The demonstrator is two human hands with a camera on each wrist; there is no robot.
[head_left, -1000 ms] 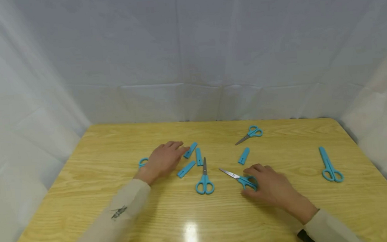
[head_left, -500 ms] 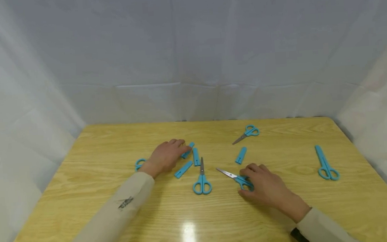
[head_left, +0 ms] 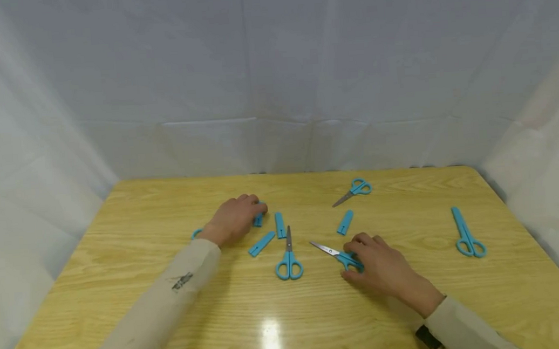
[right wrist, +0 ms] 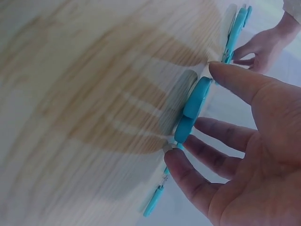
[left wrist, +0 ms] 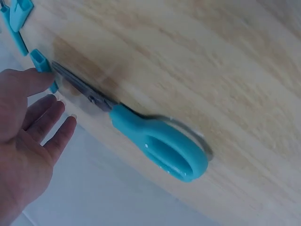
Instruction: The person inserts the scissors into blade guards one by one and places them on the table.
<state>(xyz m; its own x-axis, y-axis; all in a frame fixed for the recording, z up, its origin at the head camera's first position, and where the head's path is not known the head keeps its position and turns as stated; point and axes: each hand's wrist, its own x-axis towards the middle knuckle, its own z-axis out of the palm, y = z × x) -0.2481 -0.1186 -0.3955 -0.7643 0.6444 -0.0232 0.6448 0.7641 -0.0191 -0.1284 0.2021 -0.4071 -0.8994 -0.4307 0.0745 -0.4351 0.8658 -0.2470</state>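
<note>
My left hand (head_left: pixel 234 219) pinches a teal blade cover (left wrist: pixel 41 62) between thumb and fingers at the left of the table. Beside that hand lies a pair of scissors (left wrist: pixel 162 146), its dark blades pointing towards the cover; in the head view the wrist hides most of it. My right hand (head_left: pixel 382 267) has its thumb and fingers round the teal handles of other scissors (head_left: pixel 332 251), whose bare blades point left. The right wrist view shows this handle (right wrist: pixel 194 106) between thumb and fingertips. Bare-bladed scissors (head_left: pixel 289 263) lie between the hands.
Two loose covers (head_left: pixel 262 244) lie near the middle scissors, and another cover (head_left: pixel 345 222) lies right of them. Open-bladed scissors (head_left: pixel 354 190) rest at the back. Covered scissors (head_left: pixel 467 234) lie far right. White sheeting (head_left: pixel 278 88) surrounds the wooden table (head_left: pixel 231 324).
My left hand has taken hold of the blade cover, drawn it slightly left and turned it. The right hand stays at its scissors. The whole head view has shifted a little.
</note>
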